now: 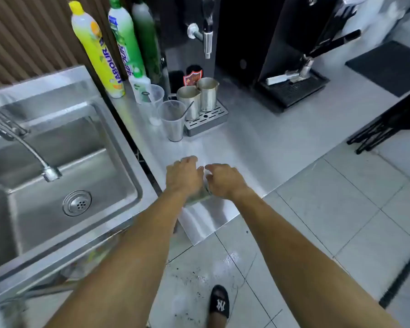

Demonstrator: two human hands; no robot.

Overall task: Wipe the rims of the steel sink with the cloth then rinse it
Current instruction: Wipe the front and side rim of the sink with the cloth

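The steel sink [57, 250] fills the left side, with its faucet [49, 172] hanging over the basin and a round drain [77, 202] in the bottom. To the right of the sink, on the steel counter [258, 150], lies a crumpled grey-green cloth [199, 197], mostly hidden under my hands. My left hand [184, 176] and my right hand [225, 179] sit side by side on it, fingers curled down over the cloth. Both hands are clear of the sink rim.
Dish-soap bottles [97, 50] stand at the back by the sink's corner. Plastic cups [172, 119] and steel jugs [207, 93] on a drip tray sit just beyond my hands. A black machine [282, 55] stands at the back right. The tiled floor below is wet.
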